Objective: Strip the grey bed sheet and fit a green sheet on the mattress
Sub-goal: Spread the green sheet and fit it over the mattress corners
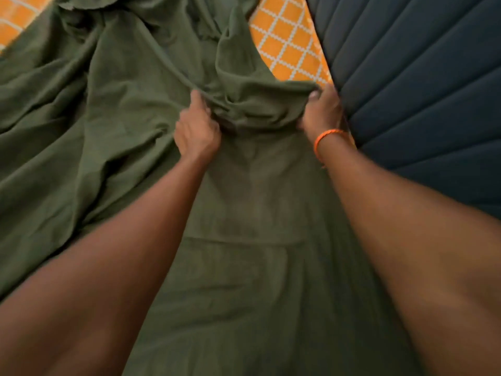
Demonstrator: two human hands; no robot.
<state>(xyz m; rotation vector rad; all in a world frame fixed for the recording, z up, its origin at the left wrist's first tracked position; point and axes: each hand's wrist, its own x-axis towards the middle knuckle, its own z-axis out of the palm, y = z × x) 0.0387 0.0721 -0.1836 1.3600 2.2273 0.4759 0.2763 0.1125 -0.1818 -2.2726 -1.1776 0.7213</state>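
Fitting step in hand: green sheet (135,109) is spread rumpled over the mattress (287,50) (orange lattice cover exposed at top). Left hand (196,126) and right hand (321,109), held apart, are both clenched on a bunched edge beside the dark headboard (420,77). Next, the edge likely needs pulling over the mattress corner.

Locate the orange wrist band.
In the head view, right of centre, the orange wrist band circles the wrist of the right hand, which grips the green sheet beside the dark blue padded headboard.

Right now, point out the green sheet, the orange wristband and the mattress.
green sheet (113,109): head view, crumpled fabric at left.
orange wristband (326,137): head view, band on the right wrist.
mattress (287,42): head view, bare orange patterned surface.
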